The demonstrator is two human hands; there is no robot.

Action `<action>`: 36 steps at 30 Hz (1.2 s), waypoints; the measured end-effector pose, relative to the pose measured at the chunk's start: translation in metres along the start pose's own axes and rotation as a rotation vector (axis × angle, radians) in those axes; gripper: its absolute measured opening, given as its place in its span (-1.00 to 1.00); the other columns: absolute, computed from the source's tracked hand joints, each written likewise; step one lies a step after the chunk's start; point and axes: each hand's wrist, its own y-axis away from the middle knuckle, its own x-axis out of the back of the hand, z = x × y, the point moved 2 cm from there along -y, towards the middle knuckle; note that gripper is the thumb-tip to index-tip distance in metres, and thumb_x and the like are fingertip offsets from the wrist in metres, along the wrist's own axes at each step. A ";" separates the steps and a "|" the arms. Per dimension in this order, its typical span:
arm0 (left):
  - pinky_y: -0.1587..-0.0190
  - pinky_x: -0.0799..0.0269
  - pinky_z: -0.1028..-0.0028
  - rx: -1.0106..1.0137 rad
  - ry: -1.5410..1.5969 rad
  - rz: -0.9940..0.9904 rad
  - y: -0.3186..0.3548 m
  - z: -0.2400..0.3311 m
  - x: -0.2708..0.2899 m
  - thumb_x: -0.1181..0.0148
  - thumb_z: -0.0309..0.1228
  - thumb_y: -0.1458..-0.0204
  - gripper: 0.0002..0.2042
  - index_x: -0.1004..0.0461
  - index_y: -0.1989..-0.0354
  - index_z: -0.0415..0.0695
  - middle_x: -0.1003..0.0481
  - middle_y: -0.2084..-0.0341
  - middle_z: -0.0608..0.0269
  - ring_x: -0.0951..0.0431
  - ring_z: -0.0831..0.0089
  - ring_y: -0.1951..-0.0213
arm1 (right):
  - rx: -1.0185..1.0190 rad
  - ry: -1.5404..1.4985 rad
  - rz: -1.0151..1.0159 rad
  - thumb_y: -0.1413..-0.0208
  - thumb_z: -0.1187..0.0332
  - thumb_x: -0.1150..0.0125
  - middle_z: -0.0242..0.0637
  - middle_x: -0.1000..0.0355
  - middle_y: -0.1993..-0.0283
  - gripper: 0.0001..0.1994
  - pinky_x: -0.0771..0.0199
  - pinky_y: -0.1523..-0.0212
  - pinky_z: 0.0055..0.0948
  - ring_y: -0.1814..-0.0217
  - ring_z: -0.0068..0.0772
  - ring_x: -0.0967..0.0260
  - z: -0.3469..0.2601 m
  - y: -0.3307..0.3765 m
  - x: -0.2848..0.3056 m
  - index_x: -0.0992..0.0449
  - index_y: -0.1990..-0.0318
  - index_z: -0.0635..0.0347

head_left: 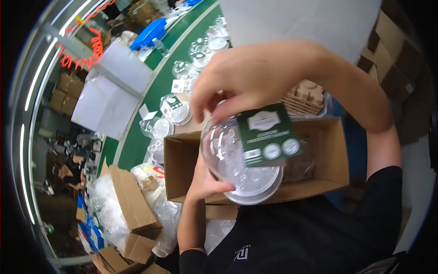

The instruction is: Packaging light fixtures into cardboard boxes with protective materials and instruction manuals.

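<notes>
Where green tag point(270, 135) overlaps, clear dome point(218, 153) partly hidden.

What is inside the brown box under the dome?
Clear plastic shows toward the right of the box; the dome and green card hide much of its middle.

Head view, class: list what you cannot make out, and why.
All in the head view:
Left hand, partly: behind the clear plastic dome.
Palm of the right hand: hidden by its back.
Green card's fine print: blurred, small.
Carton floor, partly: behind dome and card.
Black T-shirt: cut off by bottom edge.
</notes>
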 end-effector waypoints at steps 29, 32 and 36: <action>-0.42 0.02 0.28 -0.311 -0.217 0.575 0.055 -0.006 -0.016 -0.52 -0.54 0.17 0.20 0.41 -0.48 -0.28 0.17 -0.45 -0.10 -0.01 0.16 -0.43 | -0.004 0.319 0.554 -0.04 0.18 -0.28 0.05 -0.45 0.59 -0.64 -0.48 0.37 -0.17 0.48 -0.02 -0.51 -0.023 -0.078 0.001 -0.58 0.52 0.39; -0.43 0.08 0.24 -0.288 -0.624 0.658 0.062 -0.018 -0.008 -0.54 -0.47 0.18 0.21 0.40 -0.45 -0.39 0.20 -0.45 -0.25 0.04 0.07 -0.45 | -0.012 0.345 0.573 -0.04 0.17 -0.27 0.06 -0.48 0.56 -0.64 -0.52 0.34 -0.18 0.44 -0.02 -0.54 -0.022 -0.078 -0.003 -0.59 0.48 0.40; -0.43 0.08 0.11 -0.265 -0.486 0.654 0.061 -0.001 -0.006 -0.49 -0.35 0.08 0.14 0.36 -0.48 -0.29 0.18 -0.45 -0.27 0.00 -0.01 -0.44 | -0.028 0.343 0.607 -0.04 0.16 -0.27 0.06 -0.49 0.54 -0.64 -0.53 0.34 -0.20 0.45 -0.05 -0.54 -0.007 -0.079 -0.007 -0.61 0.44 0.39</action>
